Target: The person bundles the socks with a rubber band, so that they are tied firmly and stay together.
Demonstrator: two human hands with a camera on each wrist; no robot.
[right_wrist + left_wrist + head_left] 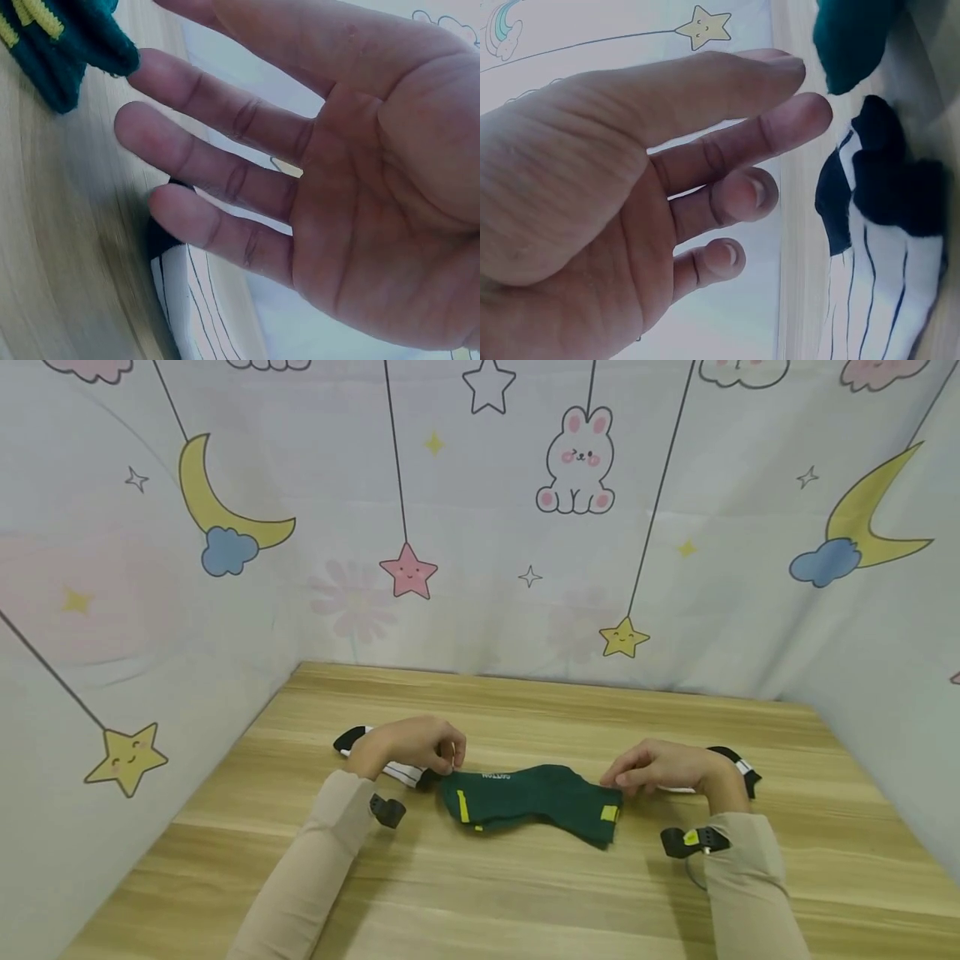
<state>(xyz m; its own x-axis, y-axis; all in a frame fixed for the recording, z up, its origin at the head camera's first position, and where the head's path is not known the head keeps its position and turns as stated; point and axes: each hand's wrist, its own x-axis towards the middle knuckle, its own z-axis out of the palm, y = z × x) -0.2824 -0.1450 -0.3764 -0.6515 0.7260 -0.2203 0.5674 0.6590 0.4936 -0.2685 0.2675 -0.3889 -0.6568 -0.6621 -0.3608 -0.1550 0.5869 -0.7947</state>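
Green socks [536,802] mid wood-grain table [465,902], long axis L–R, toes L, cuffs R, bent at heel; stacked pr., dk. green w/ yellow marks both ends, white lettering. L hand [412,743] fingers loosely bent just beside toes, nothing held; R hand [663,766] fingers straightish at cuffs, can't tell if thumb & index pinch.

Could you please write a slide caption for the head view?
Left hand and right hand at opposite ends of dark green socks on a wood-grain table.
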